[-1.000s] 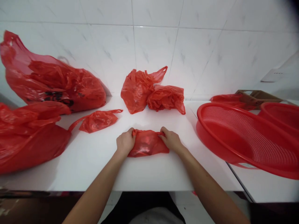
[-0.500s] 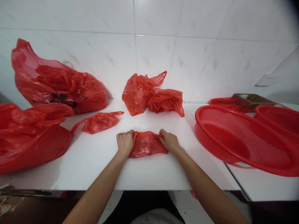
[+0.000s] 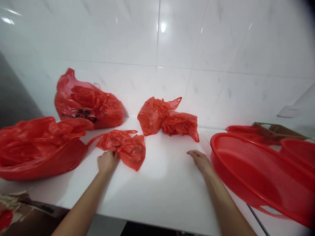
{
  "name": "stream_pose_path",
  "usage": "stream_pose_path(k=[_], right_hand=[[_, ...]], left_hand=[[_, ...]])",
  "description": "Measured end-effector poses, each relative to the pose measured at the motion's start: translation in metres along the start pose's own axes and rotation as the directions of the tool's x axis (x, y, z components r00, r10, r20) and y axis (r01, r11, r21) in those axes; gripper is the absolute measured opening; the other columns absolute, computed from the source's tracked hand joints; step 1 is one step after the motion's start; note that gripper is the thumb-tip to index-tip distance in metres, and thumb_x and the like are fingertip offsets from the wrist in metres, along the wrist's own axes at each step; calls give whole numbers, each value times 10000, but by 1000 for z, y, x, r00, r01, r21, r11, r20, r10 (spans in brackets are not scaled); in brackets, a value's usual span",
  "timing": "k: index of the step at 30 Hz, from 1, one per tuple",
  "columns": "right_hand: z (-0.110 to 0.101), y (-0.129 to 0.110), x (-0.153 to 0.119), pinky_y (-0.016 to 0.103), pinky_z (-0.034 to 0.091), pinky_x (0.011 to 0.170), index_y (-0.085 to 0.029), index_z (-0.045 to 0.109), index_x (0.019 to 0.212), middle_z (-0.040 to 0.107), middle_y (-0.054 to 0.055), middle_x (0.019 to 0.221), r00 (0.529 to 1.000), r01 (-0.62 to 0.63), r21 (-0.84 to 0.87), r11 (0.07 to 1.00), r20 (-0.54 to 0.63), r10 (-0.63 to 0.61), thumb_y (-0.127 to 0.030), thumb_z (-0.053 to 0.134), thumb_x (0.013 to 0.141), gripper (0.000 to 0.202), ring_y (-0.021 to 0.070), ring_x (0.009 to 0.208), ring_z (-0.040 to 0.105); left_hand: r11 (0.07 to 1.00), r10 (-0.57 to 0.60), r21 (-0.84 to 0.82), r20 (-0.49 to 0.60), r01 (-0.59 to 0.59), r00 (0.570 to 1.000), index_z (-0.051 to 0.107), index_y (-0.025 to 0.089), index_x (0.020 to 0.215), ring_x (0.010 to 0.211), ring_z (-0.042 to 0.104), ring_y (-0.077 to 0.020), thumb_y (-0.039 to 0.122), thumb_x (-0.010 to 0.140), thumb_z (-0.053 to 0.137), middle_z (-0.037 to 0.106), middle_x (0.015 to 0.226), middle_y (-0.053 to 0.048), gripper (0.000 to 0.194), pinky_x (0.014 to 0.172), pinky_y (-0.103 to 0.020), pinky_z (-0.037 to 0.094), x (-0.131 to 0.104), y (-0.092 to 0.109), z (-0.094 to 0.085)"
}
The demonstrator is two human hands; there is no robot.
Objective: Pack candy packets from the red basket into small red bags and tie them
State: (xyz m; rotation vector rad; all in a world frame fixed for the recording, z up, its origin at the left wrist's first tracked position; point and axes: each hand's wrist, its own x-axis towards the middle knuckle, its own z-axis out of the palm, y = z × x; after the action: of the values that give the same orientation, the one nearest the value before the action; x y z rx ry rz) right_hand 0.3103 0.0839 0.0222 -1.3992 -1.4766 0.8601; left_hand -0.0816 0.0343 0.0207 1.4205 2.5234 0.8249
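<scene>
A small red plastic bag (image 3: pixel 133 151) hangs from the closed fingers of my left hand (image 3: pixel 108 161), at the left of the white table. It touches another small red bag (image 3: pixel 112 139) lying just behind it. My right hand (image 3: pixel 199 159) is apart from any bag, over the white surface left of a red basket, with its fingers stretched out and nothing in them.
Two crumpled red bags (image 3: pixel 154 116) sit by the tiled wall. Large red bags (image 3: pixel 90 106) fill the left side. At the right are a big red perforated basket (image 3: pixel 246 170), a second red basket (image 3: pixel 299 152) and a cardboard box (image 3: pixel 280 131).
My left hand has carried the small bag left, up against the other small bag. My right hand has let go of it and moved right. The camera view has shifted.
</scene>
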Motion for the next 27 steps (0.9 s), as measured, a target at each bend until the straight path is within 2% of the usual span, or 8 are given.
stream_pose_path(k=[3,6,10,14,18,22,24,27], right_hand=[[32,-1,-7,252,343,556,-191,729,720,609,13,627,983,44,-36,998,177,-37,-475,609,717,309,142,589,514],[60,-2,-19,255,313,562,-245,738,797,559,-14,591,964,104,-206,973,263,-47,-463,573,776,275,144,585,498],[64,5,-24,257,319,592,-284,717,868,555,-23,637,947,184,-364,913,314,-65,-447,504,843,269,151,633,513],[54,8,-18,259,336,581,-234,682,894,474,-22,605,968,179,-218,959,212,-133,-506,484,864,338,144,596,459],[52,-2,-18,267,416,649,-216,600,1138,563,16,807,985,160,-22,987,-64,-161,-569,497,862,459,157,702,504],[61,-10,-25,316,461,844,-231,524,1313,594,73,1193,978,110,78,991,168,-122,-584,529,847,585,204,977,570],[65,-11,-28,342,449,912,-240,536,1319,596,68,1239,955,65,100,993,282,-91,-576,539,848,579,216,1039,574],[64,-13,-28,358,443,942,-248,573,1291,610,66,1244,959,13,188,982,276,-66,-556,573,838,547,226,1077,574]], left_hand=[[980,51,-195,17,-47,999,589,201,1106,1064,636,-301,426,922,355,697,1112,-141,373,870,-384,447,-8,10,12],[926,27,-377,19,-18,999,459,160,1252,1069,638,-255,522,938,303,660,1192,-162,504,861,-341,468,-7,35,31],[849,73,-527,67,-27,995,461,181,1213,994,654,-236,394,828,574,685,1104,-106,454,823,-324,484,2,63,47],[782,264,-611,143,-125,954,581,208,1002,869,645,-197,62,668,543,688,887,-1,367,789,-300,480,-8,75,42],[665,534,-709,231,-236,813,640,199,901,856,632,-167,-3,604,452,681,874,21,406,788,-265,479,-38,83,26],[598,632,-767,274,-232,725,632,198,1007,898,634,-174,26,651,480,683,996,-11,424,794,-275,492,-61,91,18],[597,636,-772,287,-221,716,623,201,1074,951,633,-190,82,693,561,679,1069,-33,404,842,-298,491,-65,91,17],[619,607,-757,293,-210,739,625,212,1130,1106,590,-219,257,732,693,656,1195,-57,407,1000,-335,417,-67,85,15]])
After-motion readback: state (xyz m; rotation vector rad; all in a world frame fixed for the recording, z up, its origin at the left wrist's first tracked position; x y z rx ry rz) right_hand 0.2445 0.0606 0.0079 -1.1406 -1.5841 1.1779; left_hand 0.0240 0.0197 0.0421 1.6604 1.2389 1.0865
